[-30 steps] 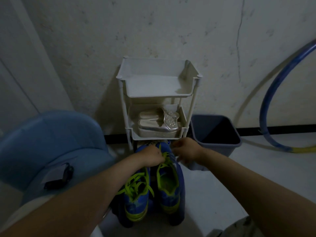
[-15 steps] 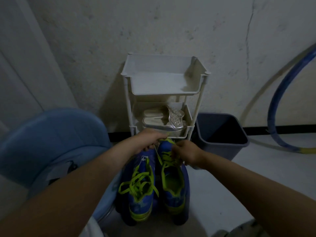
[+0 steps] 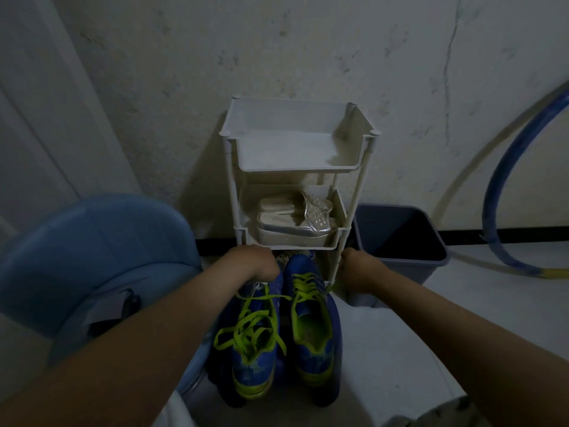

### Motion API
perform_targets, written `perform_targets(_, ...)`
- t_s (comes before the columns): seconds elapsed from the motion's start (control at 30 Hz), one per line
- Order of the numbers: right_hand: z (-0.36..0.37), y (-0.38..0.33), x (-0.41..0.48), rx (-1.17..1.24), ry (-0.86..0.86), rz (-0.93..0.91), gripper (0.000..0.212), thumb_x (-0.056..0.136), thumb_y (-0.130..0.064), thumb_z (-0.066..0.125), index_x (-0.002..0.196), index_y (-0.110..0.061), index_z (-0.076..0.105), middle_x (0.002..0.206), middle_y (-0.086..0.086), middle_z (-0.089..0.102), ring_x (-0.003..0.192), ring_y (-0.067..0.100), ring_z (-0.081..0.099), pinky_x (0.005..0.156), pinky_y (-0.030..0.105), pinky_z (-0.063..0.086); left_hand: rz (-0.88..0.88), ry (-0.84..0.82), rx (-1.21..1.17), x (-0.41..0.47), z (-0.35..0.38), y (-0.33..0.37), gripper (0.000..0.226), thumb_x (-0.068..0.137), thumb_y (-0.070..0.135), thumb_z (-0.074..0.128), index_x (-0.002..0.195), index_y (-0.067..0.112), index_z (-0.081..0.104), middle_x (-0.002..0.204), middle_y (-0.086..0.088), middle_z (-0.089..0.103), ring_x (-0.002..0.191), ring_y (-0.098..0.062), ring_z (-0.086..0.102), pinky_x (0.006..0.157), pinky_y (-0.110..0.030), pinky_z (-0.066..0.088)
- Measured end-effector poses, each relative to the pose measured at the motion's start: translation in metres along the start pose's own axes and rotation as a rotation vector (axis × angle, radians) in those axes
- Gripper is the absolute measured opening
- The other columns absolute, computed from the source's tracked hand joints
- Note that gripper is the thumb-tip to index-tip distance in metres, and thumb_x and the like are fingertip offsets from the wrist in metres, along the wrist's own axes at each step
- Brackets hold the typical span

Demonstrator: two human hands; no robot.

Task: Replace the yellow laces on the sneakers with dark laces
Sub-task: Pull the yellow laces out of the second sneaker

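Observation:
Two blue sneakers stand side by side on the floor, toes toward the rack. The left sneaker (image 3: 251,355) carries a loose, tangled yellow lace (image 3: 246,328). The right sneaker (image 3: 314,334) has its yellow lace (image 3: 306,286) only through the eyelets near the toe. My left hand (image 3: 255,265) curls down over the left sneaker's toe, its fingertips hidden. My right hand (image 3: 360,271) is to the right of the right sneaker. Its fingers are closed on a thin strand of that lace. No dark laces are in view.
A white three-tier rack (image 3: 295,172) stands against the wall, with silver sandals (image 3: 292,224) on its middle shelf. A dark bin (image 3: 400,238) sits to its right and a blue hoop (image 3: 505,186) leans on the wall. At left is a blue seat (image 3: 92,251) with a small black object (image 3: 131,303).
My right hand has moved to the right, away from the right sneaker, drawing the lace out sideways. My left hand has dropped a little onto the left sneaker's toe.

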State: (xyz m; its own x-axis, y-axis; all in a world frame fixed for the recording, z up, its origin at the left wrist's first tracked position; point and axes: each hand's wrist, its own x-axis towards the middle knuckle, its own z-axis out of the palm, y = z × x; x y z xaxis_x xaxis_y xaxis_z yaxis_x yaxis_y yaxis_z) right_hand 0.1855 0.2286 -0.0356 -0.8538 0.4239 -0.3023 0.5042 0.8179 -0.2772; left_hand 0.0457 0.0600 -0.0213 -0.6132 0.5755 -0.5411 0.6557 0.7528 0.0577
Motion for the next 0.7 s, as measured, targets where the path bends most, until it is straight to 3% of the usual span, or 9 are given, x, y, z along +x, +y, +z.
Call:
perform_targets(0.13, 0.009, -0.001, 0.002, -0.057, -0.004, -0.075, 0.047, 0.094, -0.031, 0.056, 0.138, -0.017, 0.045, 0.135, 0.013, 0.05, 0.121, 0.031, 0.049, 0.098, 0.041, 0.045, 0.276, 0.112, -0.191, 0.0, 0.009, 0.016, 0.04, 0.089, 0.007, 0.047, 0.119, 0.023, 0.067, 0.127, 0.003, 0.062, 0.115, -0.018, 0.058, 0.099, -0.038, 0.049)
perform_targets(0.2, 0.01, -0.008, 0.001, -0.045, -0.055, -0.152, 0.038, 0.093, -0.031, 0.058, 0.129, -0.019, 0.058, 0.128, 0.009, 0.058, 0.116, 0.026, 0.056, 0.095, 0.038, 0.049, 0.37, 0.133, -0.166, 0.005, 0.02, 0.023, 0.032, 0.089, 0.014, 0.054, 0.113, 0.028, 0.071, 0.118, 0.007, 0.067, 0.107, -0.014, 0.061, 0.096, -0.037, 0.051)
perform_targets(0.3, 0.014, -0.019, -0.005, -0.091, -0.181, -0.227, 0.029, 0.092, -0.037, 0.058, 0.109, -0.016, 0.069, 0.107, 0.005, 0.065, 0.095, 0.018, 0.06, 0.08, 0.031, 0.048, 0.447, 0.187, 0.0, 0.01, 0.033, 0.031, 0.018, 0.086, 0.028, 0.061, 0.098, 0.027, 0.074, 0.093, 0.003, 0.07, 0.087, -0.018, 0.063, 0.077, -0.032, 0.052)
perform_targets(0.4, 0.022, -0.02, -0.004, -0.159, -0.197, -0.232, 0.03, 0.087, -0.039, 0.064, 0.111, -0.021, 0.068, 0.107, 0.004, 0.066, 0.097, 0.021, 0.061, 0.079, 0.031, 0.05, 0.447, 0.27, 0.049, 0.013, 0.04, 0.033, 0.016, 0.084, 0.031, 0.065, 0.096, 0.025, 0.075, 0.091, 0.0, 0.07, 0.089, -0.021, 0.062, 0.067, -0.026, 0.039)
perform_targets(0.53, 0.026, -0.019, -0.003, -0.159, -0.159, -0.234, 0.038, 0.086, -0.035, 0.067, 0.122, -0.022, 0.063, 0.12, 0.005, 0.063, 0.112, 0.025, 0.06, 0.089, 0.034, 0.05, 0.402, 0.32, 0.019, 0.017, 0.047, 0.035, 0.012, 0.081, 0.025, 0.064, 0.089, 0.022, 0.073, 0.09, -0.001, 0.069, 0.087, -0.021, 0.063, 0.066, -0.028, 0.044)
perform_targets(0.7, 0.028, -0.016, -0.002, -0.145, -0.142, -0.227, 0.04, 0.088, -0.034, 0.065, 0.126, -0.023, 0.06, 0.126, 0.004, 0.06, 0.115, 0.024, 0.058, 0.091, 0.033, 0.048, 0.368, 0.174, -0.314, 0.025, 0.052, 0.029, 0.007, 0.089, 0.021, 0.057, 0.084, 0.02, 0.061, 0.096, -0.003, 0.065, 0.09, -0.02, 0.062, 0.078, -0.036, 0.051)
